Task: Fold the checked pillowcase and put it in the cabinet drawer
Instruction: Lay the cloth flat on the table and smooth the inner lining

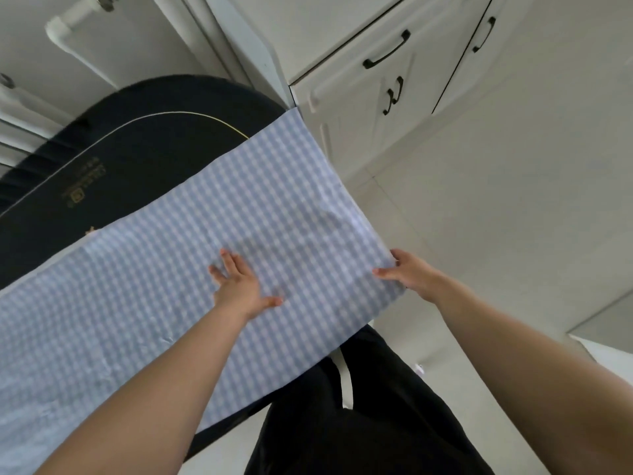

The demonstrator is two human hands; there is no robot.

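Nearest the camera, below the blue-and-white checked cotton pillowcase [219, 234], two bare forearms enter from the bottom edge, and the person's black trousers [359, 416] show between them, cut off at the frame's foot. The pillowcase lies spread flat, its left end running out of the picture so its full length cannot be seen. The left hand [239, 286] rests palm-down on the middle of the pillowcase, fingers straight and spread, pressing the cloth. The right hand [407, 272] is at the pillowcase's right edge, thumb on top of the cloth and fingers curled under the edge, pinching it; the fingertips themselves are hidden beneath the fabric. A few soft creases rise in the cloth just beyond that hand.

The pillowcase covers most of a dark navy padded surface with a thin gold piping line [113, 166]; small gold lettering on it is too blurred to read, and what the surface is cannot be told. Right of the pillowcase lies pale tiled floor [479, 217]. Beyond the pillowcase's far right corner stands a white cabinet with black curved handles [387, 53], its fronts closed and its top cut off. Beyond the far left, a white pipe [68, 29] runs along the wall, blurred.
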